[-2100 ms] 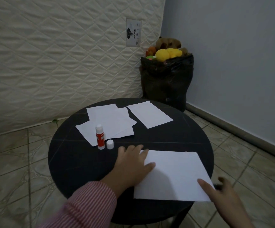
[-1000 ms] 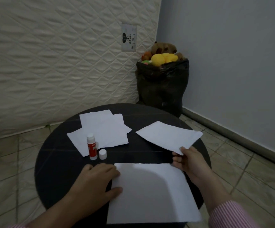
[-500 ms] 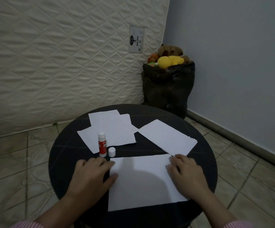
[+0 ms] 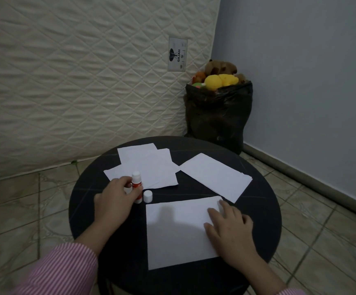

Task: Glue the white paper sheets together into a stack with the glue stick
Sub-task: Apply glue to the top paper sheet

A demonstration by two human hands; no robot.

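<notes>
The left hand is closing its fingers around the uncapped glue stick while the right hand is pressing flat on the near sheet at the counter's front edge. Judging by this, gluing that sheet is next, calling for lifting the stick over.

White paper sheets, black table, pink-striped sleeve.

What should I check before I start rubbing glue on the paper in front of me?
1. Cap off the glue stick: ok, the white cap stands beside it on the table.
2. Glue stick held: ok, the left hand grips it upright.
3. Paper held steady: ok, the right hand rests flat on the front sheet.
4. Sheet lying flat: ok.
5. Glue wound up past the rim: cannot tell.
6. Next sheet handy: ok, the right sheets lie just behind the front one.
</notes>
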